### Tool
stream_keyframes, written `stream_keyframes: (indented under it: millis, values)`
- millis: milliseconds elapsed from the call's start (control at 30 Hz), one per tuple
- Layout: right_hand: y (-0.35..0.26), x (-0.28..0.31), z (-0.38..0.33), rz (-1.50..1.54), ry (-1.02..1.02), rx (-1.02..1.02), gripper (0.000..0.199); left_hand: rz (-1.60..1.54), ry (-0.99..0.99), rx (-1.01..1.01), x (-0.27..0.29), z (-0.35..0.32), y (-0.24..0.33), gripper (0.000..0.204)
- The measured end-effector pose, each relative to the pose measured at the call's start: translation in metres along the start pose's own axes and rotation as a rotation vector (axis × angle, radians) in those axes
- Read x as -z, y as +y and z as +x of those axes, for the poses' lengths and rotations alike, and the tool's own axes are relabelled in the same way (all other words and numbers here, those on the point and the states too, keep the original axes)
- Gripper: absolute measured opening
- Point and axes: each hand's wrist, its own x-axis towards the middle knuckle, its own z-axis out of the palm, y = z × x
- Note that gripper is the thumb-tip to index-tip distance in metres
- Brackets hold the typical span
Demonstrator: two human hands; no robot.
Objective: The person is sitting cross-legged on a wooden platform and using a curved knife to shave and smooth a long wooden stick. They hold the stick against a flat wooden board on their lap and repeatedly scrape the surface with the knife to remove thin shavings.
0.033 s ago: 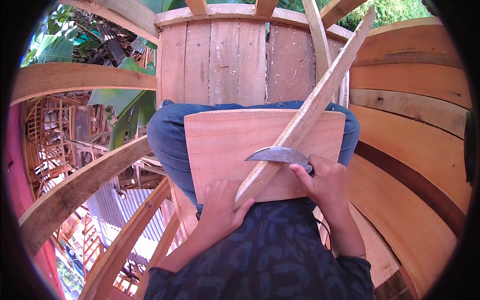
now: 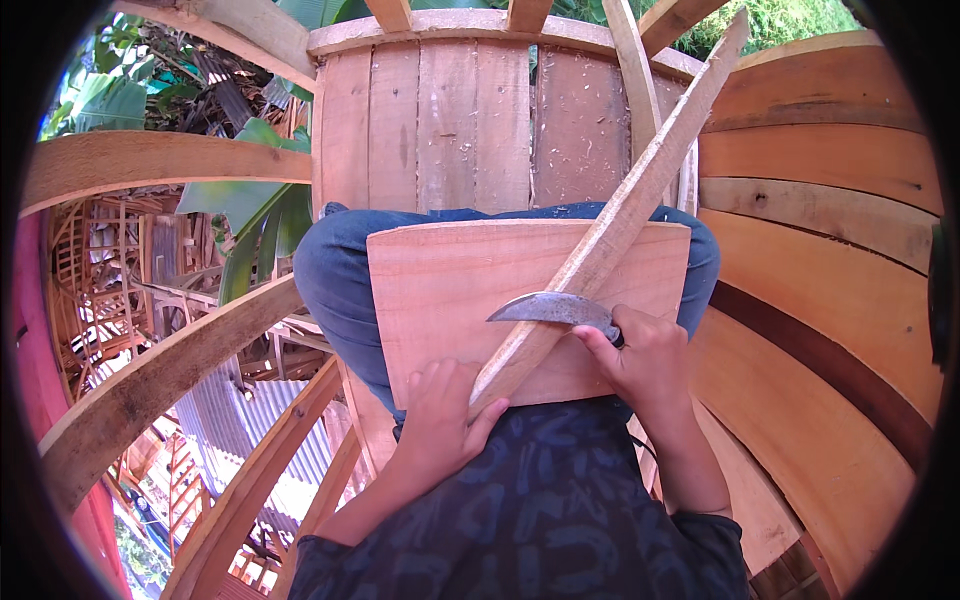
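A flat, pale wooden board lies across my lap over blue trousers. A long, rough-edged wooden strip slants over it, from near my body up to the far right. My left hand is closed around the strip's near end, thumb on the near side and fingers against the board. In my right hand is a curved knife, its handle mostly hidden by my fingers. The broad grey blade lies across the strip, tip pointing left, just beyond my left hand.
A plank platform with scattered shavings lies ahead. Curved orange-brown planks rise on the right. Wooden beams cross an open frame on the left, with a corrugated metal sheet below. Another narrow strip leans at the far right.
The knife and my right hand have shifted very slightly left. My left hand and the strip look the same.
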Motion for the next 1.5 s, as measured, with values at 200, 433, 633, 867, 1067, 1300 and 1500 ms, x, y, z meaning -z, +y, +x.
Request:
stream_keyframes:
  millis: [200, 433, 633, 867, 1067, 1300, 1500]
  values:
    - [0.021, 0.003, 0.027, -0.177, 0.179, 0.028, 0.062, 0.036, 0.054, -0.036, -0.004, -0.001, 0.004, 0.036]
    - [0.039, 0.007, 0.042, -0.227, 0.236, 0.023, 0.067, 0.023, 0.025, -0.028, -0.004, 0.001, -0.001, 0.035]
    - [0.042, 0.006, 0.048, -0.235, 0.271, 0.063, 0.067, 0.02, 0.04, -0.044, -0.004, -0.001, -0.004, 0.034]
    - [0.038, -0.005, 0.04, -0.192, 0.264, -0.018, 0.066, 0.005, 0.062, -0.063, -0.006, 0.001, -0.005, 0.034]
    - [0.052, 0.002, 0.055, -0.083, 0.325, -0.205, 0.065, 0.01, 0.048, -0.038, -0.005, 0.0, -0.005, 0.034]
    - [0.105, 0.078, 0.048, 0.0, 0.431, -0.284, 0.06, -0.063, -0.005, -0.014, -0.009, -0.007, -0.012, 0.037]
    - [0.0, -0.001, 0.001, -0.034, 0.053, 0.058, 0.058, -0.002, -0.038, 0.016, 0.0, -0.004, 0.002, 0.037]
